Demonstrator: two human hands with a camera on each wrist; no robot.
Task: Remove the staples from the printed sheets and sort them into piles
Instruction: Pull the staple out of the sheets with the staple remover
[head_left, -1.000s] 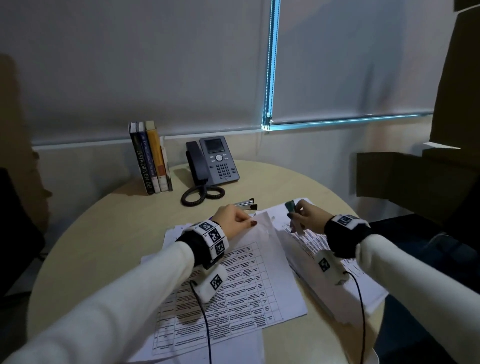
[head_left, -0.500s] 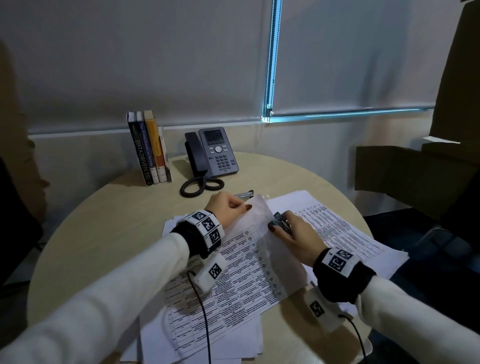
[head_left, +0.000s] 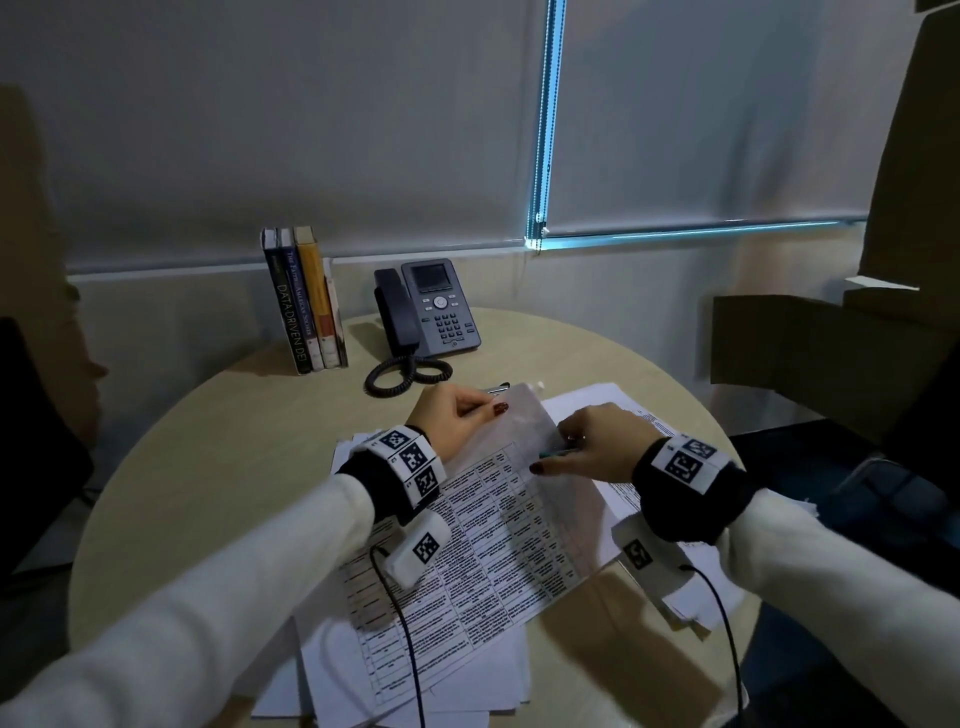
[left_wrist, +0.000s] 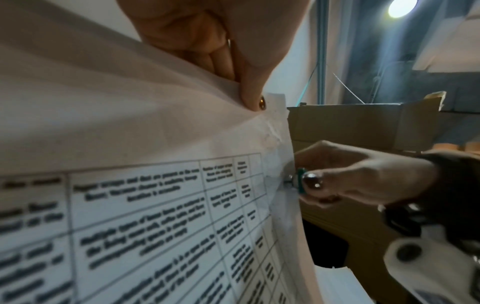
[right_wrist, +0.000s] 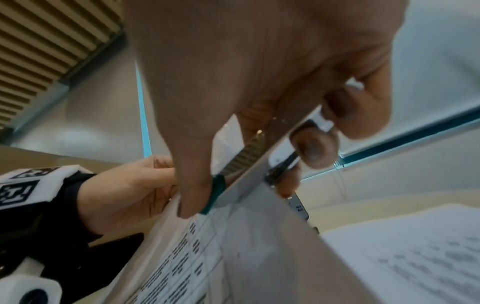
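Observation:
A stapled set of printed sheets (head_left: 483, 525) with a table on it lies in the middle of the round table (head_left: 218, 441). My left hand (head_left: 488, 408) pinches its far corner and lifts it, as the left wrist view shows with the left hand (left_wrist: 249, 98) above the raised sheets (left_wrist: 145, 201). My right hand (head_left: 551, 453) grips a small green staple remover (head_left: 563, 451) against the set's right edge near that corner. The staple remover (left_wrist: 300, 181) meets the paper edge there; in the right wrist view the staple remover (right_wrist: 215, 191) sits between thumb and fingers. The staple itself is hidden.
A second pile of printed sheets (head_left: 602, 402) lies to the right, and more loose paper (head_left: 415, 675) under the set. A stapler (head_left: 496, 388) shows behind my left hand. Desk phone (head_left: 431, 306) and books (head_left: 306, 301) stand at the back; cardboard boxes (head_left: 779, 338) on the right.
My right hand came left from the right-hand pile, carrying the staple remover, to the table sheet's edge. My left hand kept its pinch on the corner and raised it slightly.

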